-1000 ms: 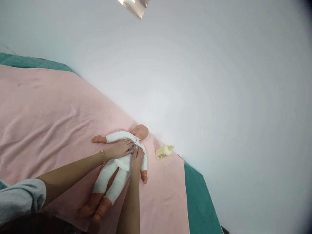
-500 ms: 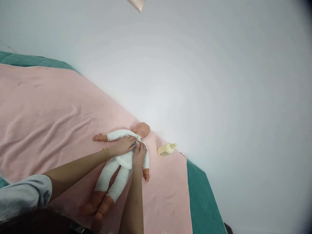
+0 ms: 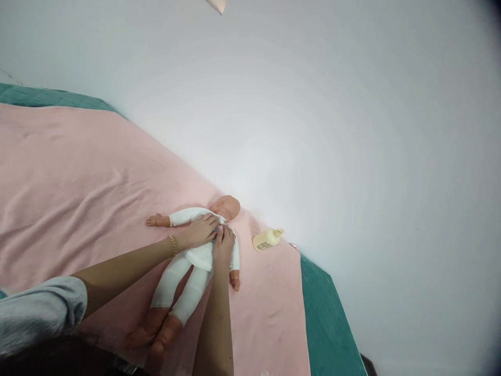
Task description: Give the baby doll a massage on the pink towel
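Observation:
A baby doll [image 3: 227, 208] lies on its back on a pink blanket [image 3: 270, 313], dressed in a white long-sleeved top [image 3: 199, 256] and white trousers [image 3: 191, 292]. My left hand [image 3: 201, 231], with a gold bracelet at the wrist, rests on the doll's chest, its bent fingers on the front of the top. Beside it my right hand [image 3: 224, 243] pinches the top near the neckline. The fingertips of both hands nearly meet over a small greyish patch. What exactly lies between the fingers is hidden.
A pale yellow pump bottle [image 3: 268, 239] lies on the blanket to the right of the doll. Green padded material [image 3: 329, 308] shows beyond the blanket's edges. A white wall [image 3: 313, 130] rises behind, with a pale corner of something [image 3: 217, 5] at the top.
Both hands stay at the front of the doll's top, with only slight finger movement. The view has shifted a little.

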The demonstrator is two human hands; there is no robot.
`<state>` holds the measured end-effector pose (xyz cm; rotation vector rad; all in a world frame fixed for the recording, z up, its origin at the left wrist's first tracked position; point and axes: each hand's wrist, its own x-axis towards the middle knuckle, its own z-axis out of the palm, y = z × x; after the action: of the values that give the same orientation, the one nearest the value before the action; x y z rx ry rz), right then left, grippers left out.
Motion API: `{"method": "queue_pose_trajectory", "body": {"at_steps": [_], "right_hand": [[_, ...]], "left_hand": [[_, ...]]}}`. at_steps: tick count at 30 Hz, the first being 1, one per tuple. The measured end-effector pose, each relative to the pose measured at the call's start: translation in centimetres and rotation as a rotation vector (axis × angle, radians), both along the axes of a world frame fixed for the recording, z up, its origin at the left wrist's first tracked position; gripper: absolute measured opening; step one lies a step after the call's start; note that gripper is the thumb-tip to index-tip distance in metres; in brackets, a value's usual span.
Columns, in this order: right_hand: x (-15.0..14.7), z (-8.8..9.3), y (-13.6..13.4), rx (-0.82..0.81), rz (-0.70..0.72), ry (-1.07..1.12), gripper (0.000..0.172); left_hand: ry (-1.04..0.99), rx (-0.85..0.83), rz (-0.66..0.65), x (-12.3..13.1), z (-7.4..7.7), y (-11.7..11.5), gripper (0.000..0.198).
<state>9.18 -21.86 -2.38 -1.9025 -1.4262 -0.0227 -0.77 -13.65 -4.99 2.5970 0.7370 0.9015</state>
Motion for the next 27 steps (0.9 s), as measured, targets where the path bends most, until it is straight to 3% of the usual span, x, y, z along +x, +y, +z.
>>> {"method": "queue_pose_trajectory", "body": {"at_steps": [7, 16, 22, 27], "right_hand": [[-3.4, -0.8, -0.8, 0.013, -0.024, -0.01, 0.045], [1.8, -1.0, 1.1, -0.016, -0.023, 0.005, 0.047], [2.4, -2.3, 1.9, -0.053, -0.007, 0.046, 0.059], [2.2, -2.0, 1.4, -0.014, 0.002, 0.064, 0.059]], "left_hand": [[0.024, -0.005, -0.001, 0.3, -0.2, 0.3, 0.033], [0.039, -0.016, 0.036, 0.6, -0.2, 0.0, 0.04], [0.056, -0.036, 0.022, 0.7, -0.6, 0.6, 0.037], [0.041, -0.048, 0.023, 0.3, -0.2, 0.3, 0.037]]}}
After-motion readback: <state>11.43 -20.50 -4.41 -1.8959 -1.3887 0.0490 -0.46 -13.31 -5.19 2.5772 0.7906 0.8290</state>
